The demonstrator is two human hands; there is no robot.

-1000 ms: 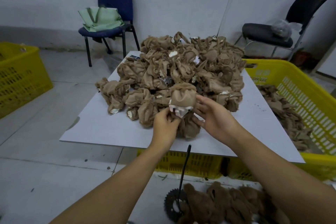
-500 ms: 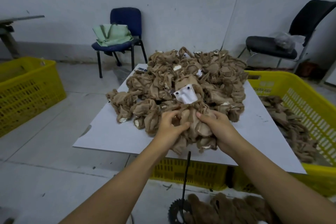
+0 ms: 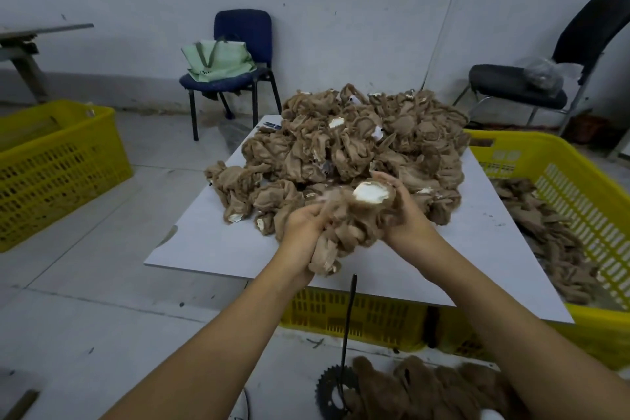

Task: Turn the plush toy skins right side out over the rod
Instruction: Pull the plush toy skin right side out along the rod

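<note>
Holding one skin [image 3: 344, 225] between both hands, I kept it above the near edge of the worktop [image 3: 211, 242]. My left hand [image 3: 301, 227] had its grip closed around the lower folds of the brown cloth, and a loose end with a white tip hung down below it. My right hand [image 3: 405, 211] had its fingers curled around the upper part, beside a round white patch that faced up. The skin was crumpled, and I could not tell which side of it was out.

Behind my hands, the pile [image 3: 358, 143] of other brown skins covered the far half of the worktop. The rod [image 3: 349, 310] stood thin and dark below the skin, apart from it, rising from a toothed wheel [image 3: 329, 389] on the floor. Furry brown pieces [image 3: 433, 389] lay just beside the wheel. A yellow crate [image 3: 562, 201] on my right held more brown cloth, and another crate [image 3: 58, 167] stood well apart on my left. A green bag [image 3: 218, 60] lay on a blue chair [image 3: 243, 31] near the wall.
</note>
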